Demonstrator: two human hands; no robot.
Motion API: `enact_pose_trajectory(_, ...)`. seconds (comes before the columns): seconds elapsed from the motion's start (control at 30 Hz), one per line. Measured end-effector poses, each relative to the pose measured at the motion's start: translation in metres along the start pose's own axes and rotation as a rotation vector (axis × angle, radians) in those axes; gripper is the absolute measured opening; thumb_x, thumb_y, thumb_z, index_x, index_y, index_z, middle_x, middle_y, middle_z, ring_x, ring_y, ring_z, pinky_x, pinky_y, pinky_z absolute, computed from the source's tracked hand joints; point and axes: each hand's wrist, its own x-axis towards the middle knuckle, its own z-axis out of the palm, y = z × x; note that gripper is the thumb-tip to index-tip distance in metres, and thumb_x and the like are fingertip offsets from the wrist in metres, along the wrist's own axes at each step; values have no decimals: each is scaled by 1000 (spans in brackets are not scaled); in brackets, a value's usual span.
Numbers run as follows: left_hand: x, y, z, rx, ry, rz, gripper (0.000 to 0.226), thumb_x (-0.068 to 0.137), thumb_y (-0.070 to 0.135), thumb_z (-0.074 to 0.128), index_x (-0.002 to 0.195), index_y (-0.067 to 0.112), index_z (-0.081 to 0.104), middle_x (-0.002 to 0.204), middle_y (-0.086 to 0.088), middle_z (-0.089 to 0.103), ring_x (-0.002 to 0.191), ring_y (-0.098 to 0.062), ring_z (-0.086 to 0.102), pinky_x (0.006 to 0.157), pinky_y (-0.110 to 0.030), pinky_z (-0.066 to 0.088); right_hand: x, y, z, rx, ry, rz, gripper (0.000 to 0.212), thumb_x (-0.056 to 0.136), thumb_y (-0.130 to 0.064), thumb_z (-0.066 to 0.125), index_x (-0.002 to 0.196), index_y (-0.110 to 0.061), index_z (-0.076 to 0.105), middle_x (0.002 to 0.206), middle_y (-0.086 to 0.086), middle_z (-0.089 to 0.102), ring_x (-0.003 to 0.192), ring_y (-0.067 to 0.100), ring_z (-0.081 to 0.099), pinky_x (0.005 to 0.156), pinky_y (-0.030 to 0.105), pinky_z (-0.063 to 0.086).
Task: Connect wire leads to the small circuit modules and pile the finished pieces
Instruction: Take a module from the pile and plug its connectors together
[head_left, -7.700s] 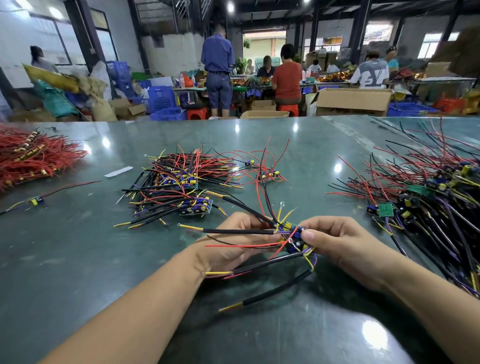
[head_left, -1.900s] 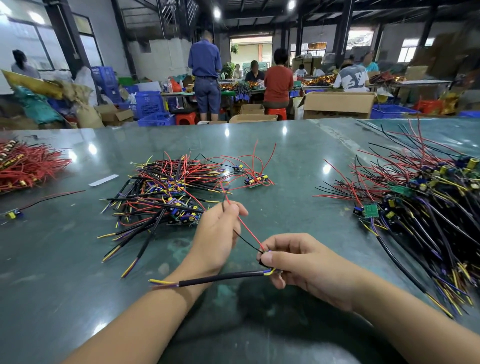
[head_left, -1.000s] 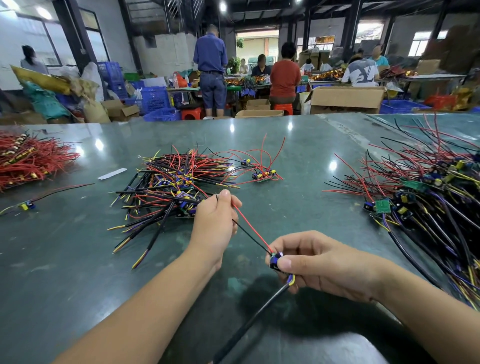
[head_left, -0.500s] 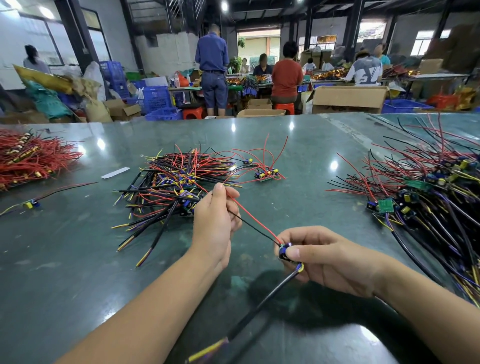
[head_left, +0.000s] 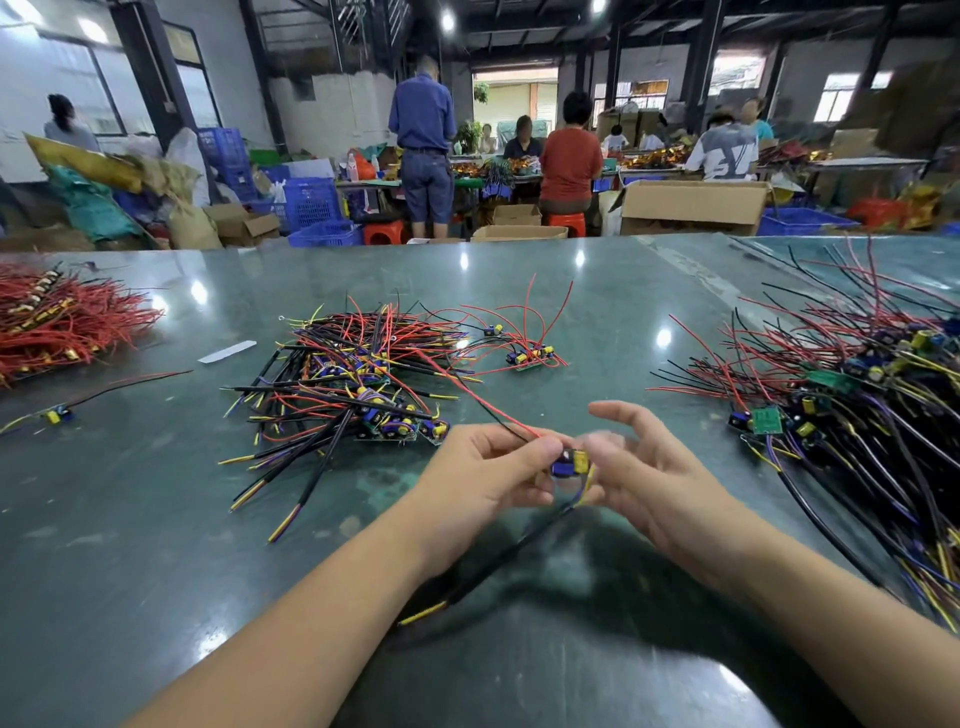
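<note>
Module (head_left: 570, 462) cable (head_left: 498, 561) trails toward you, lower left; your left hand (head_left: 483, 473) pinches the module, right hand (head_left: 644, 467) open beside it.

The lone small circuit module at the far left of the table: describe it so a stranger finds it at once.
Start at the big heap of red wires at the left edge of the dark green table. Just in front of it lies a single small circuit module with a yellow part, thin leads trailing both ways. It lies alone, outside every pile.
</note>
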Motion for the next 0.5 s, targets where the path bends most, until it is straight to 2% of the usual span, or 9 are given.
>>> enact_pose_trajectory(0.07,3,0,0,10,136,13,13,88,10,60,83,7,72,65,2,67,53,-4,56,54,-16,51,-1,-3,-2,-404,29,-161,49,83,-29,65,126,-37,44,127,-15,50,122,6,44,94,19,38)
enact_pose_trajectory(0.1,4,0,0,3,191,12,14,89,9,59,82,6,70,64,2,67,53,-5,56,53,-17,51,-4,-4,-4,-643,2,-258,53,79,-25,58,127,-45,42,137,-21,36,130,1,30,98,12,31)
enact_pose_trajectory(0.17,5,-1,1,-23,246,9,15,90,8,59,79,7,69,63,2,67,53,-6,56,52,-16,50,-7,-1,-4,-1005,-63,-446,61,76,-21,57,126,-51,43,144,-18,21,130,3,19,101,3,19)
enact_pose_trajectory(0.23,4,-1,3,-44,239,3,15,90,7,58,79,5,69,65,-1,68,55,-8,59,53,-17,51,-8,1,2,-1168,-58,-609,47,76,-23,67,116,-46,58,140,-7,30,117,11,25,101,7,18)
enact_pose_trajectory(0.3,3,-1,6,-66,216,-3,15,91,8,58,81,4,69,71,-6,71,59,-10,63,56,-20,53,-5,0,7,-1193,-7,-762,22,77,-23,72,98,-29,73,121,0,48,102,16,33,95,11,27)
enact_pose_trajectory(0.37,3,0,6,-78,227,-19,16,91,11,58,82,5,70,77,-10,71,66,-15,64,62,-25,56,-2,-3,8,-1116,52,-854,13,83,-21,67,92,-15,74,103,1,55,90,14,43,85,13,36)
enact_pose_trajectory(0.43,3,1,6,-95,232,-41,16,91,15,59,82,8,70,80,-9,72,69,-17,67,62,-26,57,-2,-4,6,-956,138,-855,15,88,-18,59,92,-7,70,93,0,56,84,9,53,79,15,42)
enact_pose_trajectory(0.5,2,3,6,-173,220,-44,15,91,13,57,83,6,68,80,-7,73,69,-15,70,56,-21,55,-2,-4,6,-733,263,-728,7,90,-11,57,90,-10,64,85,-3,63,81,7,62,75,16,48)
